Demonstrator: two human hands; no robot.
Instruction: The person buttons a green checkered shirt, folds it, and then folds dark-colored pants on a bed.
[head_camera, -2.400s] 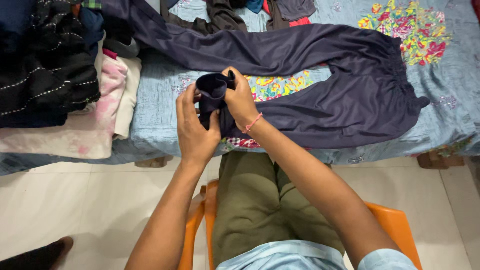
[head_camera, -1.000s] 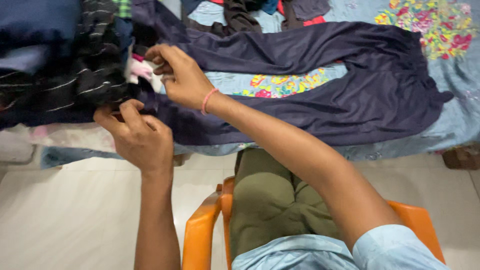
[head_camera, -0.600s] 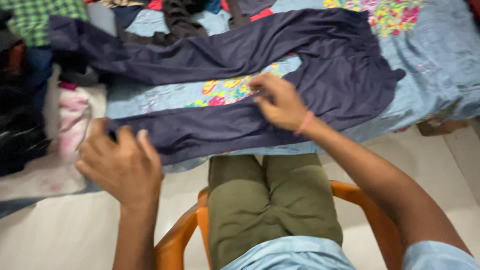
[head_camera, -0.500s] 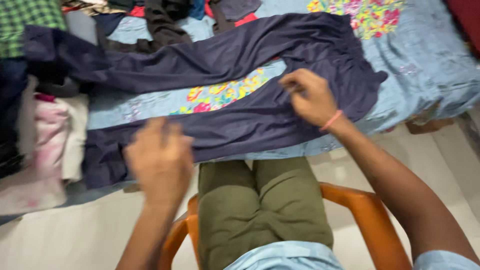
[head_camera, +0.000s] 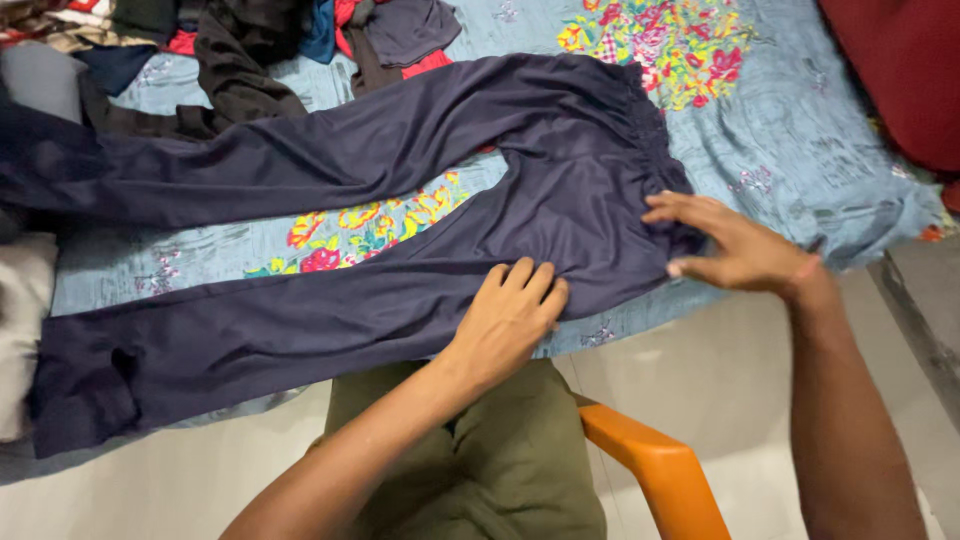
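Hands flat on navy trousers

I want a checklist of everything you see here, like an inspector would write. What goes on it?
Surface: bed covered by a light blue sheet with bright flower prints, wrinkled near the edge.
Job's things: dark navy fabric trousers spread flat, legs pointing left, waistband at the right.
Clutter: heap of mixed dark, red and blue clothes at the top; pale folded cloth at the left edge; dark red cloth at the top right.
Grips: left hand flat on the trousers near the seat; right hand open, fingers at the waistband.
Cables: nothing seen.
Surroundings: orange plastic chair arm, olive green trousers on the person's lap, pale floor.
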